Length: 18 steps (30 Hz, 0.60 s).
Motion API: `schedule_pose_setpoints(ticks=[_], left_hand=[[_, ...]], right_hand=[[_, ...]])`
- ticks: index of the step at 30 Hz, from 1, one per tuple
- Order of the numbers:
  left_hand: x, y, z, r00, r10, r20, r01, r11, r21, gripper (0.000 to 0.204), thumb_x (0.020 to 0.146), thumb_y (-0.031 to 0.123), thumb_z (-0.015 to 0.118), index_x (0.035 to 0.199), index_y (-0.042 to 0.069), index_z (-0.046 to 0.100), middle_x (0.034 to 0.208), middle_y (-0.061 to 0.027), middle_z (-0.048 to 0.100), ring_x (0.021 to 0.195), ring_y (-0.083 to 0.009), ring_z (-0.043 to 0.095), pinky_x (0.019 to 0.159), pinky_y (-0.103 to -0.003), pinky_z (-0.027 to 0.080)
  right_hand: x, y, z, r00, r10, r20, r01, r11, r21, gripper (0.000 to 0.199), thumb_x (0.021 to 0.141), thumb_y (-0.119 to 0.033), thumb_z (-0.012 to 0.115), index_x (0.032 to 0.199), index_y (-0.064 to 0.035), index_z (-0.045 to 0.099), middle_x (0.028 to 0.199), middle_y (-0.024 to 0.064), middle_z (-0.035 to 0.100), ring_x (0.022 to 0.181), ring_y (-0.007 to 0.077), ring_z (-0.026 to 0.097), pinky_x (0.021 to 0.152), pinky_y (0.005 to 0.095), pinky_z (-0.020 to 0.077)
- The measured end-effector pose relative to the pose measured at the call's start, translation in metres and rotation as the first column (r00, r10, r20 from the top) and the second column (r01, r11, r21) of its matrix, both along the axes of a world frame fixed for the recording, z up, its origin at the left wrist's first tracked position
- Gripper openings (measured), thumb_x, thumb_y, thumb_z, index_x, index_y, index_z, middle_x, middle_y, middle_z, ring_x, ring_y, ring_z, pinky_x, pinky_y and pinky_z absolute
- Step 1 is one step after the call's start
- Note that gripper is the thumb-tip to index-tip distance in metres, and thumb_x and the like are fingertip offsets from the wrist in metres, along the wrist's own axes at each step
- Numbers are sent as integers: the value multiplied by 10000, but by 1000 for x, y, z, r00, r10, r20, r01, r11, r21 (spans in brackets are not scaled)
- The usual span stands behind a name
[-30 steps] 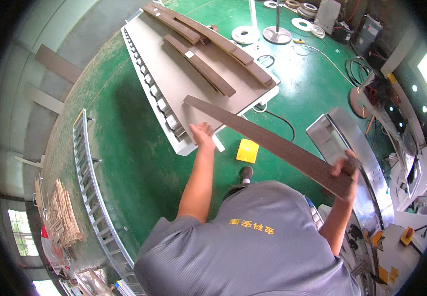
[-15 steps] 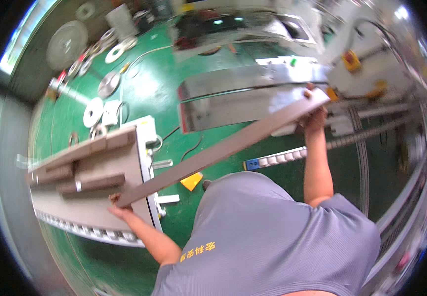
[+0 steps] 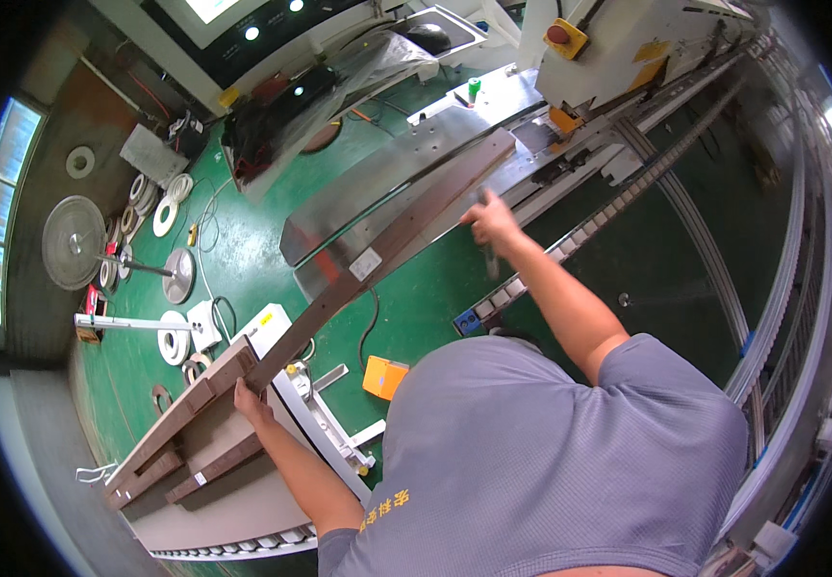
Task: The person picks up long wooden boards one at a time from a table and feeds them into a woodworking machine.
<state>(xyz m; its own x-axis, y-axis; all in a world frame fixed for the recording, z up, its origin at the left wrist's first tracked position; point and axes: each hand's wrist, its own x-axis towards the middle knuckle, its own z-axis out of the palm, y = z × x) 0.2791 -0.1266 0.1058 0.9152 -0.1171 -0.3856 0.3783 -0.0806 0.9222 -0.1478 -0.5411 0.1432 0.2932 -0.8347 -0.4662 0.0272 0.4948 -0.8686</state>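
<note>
A long brown board (image 3: pixel 402 226) runs slantwise from the stacked strips at lower left to the metal machine table (image 3: pixel 339 216), where its far end lies. A white label is stuck on its face. My left hand (image 3: pixel 252 401) is closed on the board's near end, above the pale table. Off the board, to the right of its far half, is my right hand (image 3: pixel 494 226), closed around a slim grey object (image 3: pixel 490 262) smeared by motion, whose kind I cannot make out.
Several brown strips (image 3: pixel 219 466) lie on the pale roller-edged table (image 3: pixel 243 519) at left. A machine head with a red button (image 3: pixel 557 35) stands beyond the metal table. An orange box (image 3: pixel 384 377) sits on the green floor; rolls of edge banding (image 3: pixel 174 341) lie farther left.
The board has swung so its far end rests on the metal table. My right hand has let go of it and now grips a slim object. My left hand stays on the near end.
</note>
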Motion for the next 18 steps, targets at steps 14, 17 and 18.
schedule_pose_setpoints(ticks=[14,17,18], left_hand=[[-78,-83,-13,894,-377,240,354,925,137,352,907,129,500,1210,-51,493,1142,-130,580,1044,-212,549,903,-317,419],[-97,-28,-17,921,-142,362,81,981,178,271,892,73,496,1122,-65,538,1061,-119,600,979,-194,564,881,-288,430],[-99,-2,-21,918,-50,394,-41,974,221,261,889,69,494,1110,-61,544,1051,-111,602,969,-189,564,875,-286,430]], right_hand=[[62,-57,-30,995,28,100,-39,992,117,629,892,-191,482,1319,-72,36,691,102,533,409,129,393,356,271,340],[32,-80,-27,997,-3,83,-3,998,66,546,905,-201,483,1263,-105,82,683,81,509,426,124,388,360,265,337],[28,-87,-25,995,-81,67,79,996,33,824,892,-147,484,1367,-202,-186,705,79,516,447,121,404,363,263,340]])
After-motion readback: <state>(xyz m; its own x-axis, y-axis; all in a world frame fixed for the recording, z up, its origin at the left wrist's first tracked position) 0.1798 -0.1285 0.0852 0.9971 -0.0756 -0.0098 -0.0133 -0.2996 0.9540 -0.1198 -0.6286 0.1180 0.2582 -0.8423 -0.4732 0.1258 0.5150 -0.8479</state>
